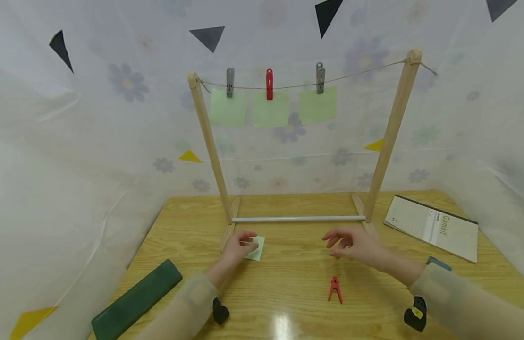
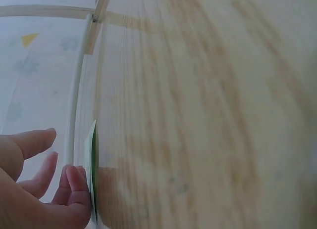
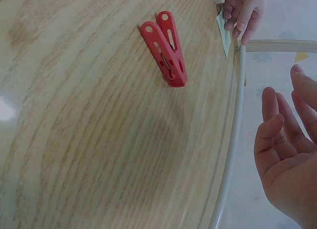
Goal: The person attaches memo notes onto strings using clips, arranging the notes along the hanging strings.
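Observation:
A pale green sticky note (image 1: 256, 250) lies on the table near the left foot of the wooden frame. Over its left part is my left hand (image 1: 240, 249), thumb and index finger apart; in the left wrist view its lower fingers are against the note (image 2: 93, 174), and whether they touch it I cannot tell. My right hand (image 1: 355, 245) hovers above the table, fingers loosely bent around nothing. Closest to it is a red clothespin (image 1: 335, 289), seen also in the right wrist view (image 3: 166, 51). Three green notes hang from the string by a grey clip (image 1: 230, 82), a red clip (image 1: 269, 85) and grey clips (image 1: 320, 80).
Two wooden posts (image 1: 391, 134) hold up the string (image 1: 359, 73), with a white rod (image 1: 298, 219) joining them low down. At the right lies a notepad (image 1: 432, 229). A dark green case (image 1: 136, 300) sits at the left edge. Behind hangs a flowered curtain (image 1: 130, 123).

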The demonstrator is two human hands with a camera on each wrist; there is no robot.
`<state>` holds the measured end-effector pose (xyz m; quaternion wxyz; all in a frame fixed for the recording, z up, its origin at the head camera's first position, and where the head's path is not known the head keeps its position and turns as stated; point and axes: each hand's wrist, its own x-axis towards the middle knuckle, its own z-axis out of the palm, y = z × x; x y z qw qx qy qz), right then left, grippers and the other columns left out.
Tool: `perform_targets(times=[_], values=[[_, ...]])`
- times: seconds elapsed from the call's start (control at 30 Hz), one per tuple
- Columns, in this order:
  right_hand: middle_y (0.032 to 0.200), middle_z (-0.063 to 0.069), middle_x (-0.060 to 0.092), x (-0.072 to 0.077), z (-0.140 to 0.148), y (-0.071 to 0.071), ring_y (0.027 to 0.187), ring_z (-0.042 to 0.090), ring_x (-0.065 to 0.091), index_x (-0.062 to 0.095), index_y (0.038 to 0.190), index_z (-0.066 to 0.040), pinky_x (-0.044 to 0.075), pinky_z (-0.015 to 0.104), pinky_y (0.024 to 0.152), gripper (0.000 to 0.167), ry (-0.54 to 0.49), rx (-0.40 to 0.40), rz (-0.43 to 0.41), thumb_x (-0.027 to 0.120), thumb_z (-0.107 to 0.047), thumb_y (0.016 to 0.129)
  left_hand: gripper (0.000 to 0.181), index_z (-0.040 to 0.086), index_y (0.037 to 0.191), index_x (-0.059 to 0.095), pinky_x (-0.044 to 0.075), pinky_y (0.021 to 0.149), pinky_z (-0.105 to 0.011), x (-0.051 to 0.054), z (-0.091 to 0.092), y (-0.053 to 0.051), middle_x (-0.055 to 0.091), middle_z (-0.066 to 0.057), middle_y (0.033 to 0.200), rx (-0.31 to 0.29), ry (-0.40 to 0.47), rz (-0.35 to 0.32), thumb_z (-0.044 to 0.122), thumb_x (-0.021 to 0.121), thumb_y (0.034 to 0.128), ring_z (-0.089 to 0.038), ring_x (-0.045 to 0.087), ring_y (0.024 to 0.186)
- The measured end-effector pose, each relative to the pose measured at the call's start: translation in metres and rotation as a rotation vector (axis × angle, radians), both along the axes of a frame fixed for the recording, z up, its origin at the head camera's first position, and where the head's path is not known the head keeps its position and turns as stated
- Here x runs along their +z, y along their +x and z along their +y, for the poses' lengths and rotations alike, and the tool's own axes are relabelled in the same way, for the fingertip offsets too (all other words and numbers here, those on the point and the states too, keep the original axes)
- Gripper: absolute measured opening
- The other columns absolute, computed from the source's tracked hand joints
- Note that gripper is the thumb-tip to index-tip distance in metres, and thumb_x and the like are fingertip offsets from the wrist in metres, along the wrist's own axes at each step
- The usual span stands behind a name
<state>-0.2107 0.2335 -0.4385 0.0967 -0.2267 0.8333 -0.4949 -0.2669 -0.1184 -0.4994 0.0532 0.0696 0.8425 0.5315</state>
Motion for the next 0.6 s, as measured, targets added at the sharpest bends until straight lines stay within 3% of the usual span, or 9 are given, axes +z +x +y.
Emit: perform_targets(times=[0.1, 0.27, 0.47, 0.6], values=[[0.1, 0.024, 0.067, -0.01, -0.001, 0.002, 0.075, 0.014, 0.068, 0.064, 0.119, 0.003, 0.057, 0.031, 0.065, 0.034, -0.017, 0.034, 0.034, 0.074, -0.004, 0.087, 0.031, -0.003, 0.114, 0.066, 0.055, 0.08, -0.035, -0.004, 0.0, 0.001, 0.066, -0.022, 0.107, -0.005, -0.022, 0.0, 0.003, 0.075, 0.0845, -0.029, 0.065, 0.094], [0.1, 0.025, 0.067, -0.018, -0.001, 0.004, 0.077, 0.008, 0.067, 0.062, 0.118, 0.007, 0.057, 0.028, 0.069, 0.037, 0.003, 0.099, 0.102, 0.075, -0.002, 0.085, 0.034, -0.002, 0.114, 0.066, 0.054, 0.083, -0.039, -0.001, 0.001, 0.002, 0.066, -0.019, 0.106, -0.021, -0.087, 0.0, 0.005, 0.078, 0.0823, -0.029, 0.064, 0.095], [0.104, 0.023, 0.066, -0.023, 0.002, 0.01, 0.08, 0.013, 0.068, 0.062, 0.12, 0.004, 0.057, 0.028, 0.068, 0.039, 0.042, 0.16, 0.086, 0.076, -0.005, 0.085, 0.037, -0.002, 0.114, 0.065, 0.052, 0.081, -0.038, 0.002, 0.002, 0.002, 0.065, -0.017, 0.106, -0.045, -0.16, -0.022, 0.009, 0.08, 0.0817, -0.026, 0.06, 0.093], [0.104, 0.019, 0.068, -0.03, 0.005, 0.011, 0.082, 0.019, 0.068, 0.065, 0.12, -0.001, 0.056, 0.029, 0.066, 0.042, 0.096, 0.194, 0.136, 0.08, -0.013, 0.082, 0.04, -0.001, 0.113, 0.066, 0.051, 0.079, -0.036, 0.002, 0.004, 0.0, 0.066, -0.016, 0.106, -0.06, -0.203, -0.007, 0.011, 0.083, 0.0789, -0.022, 0.058, 0.09]])
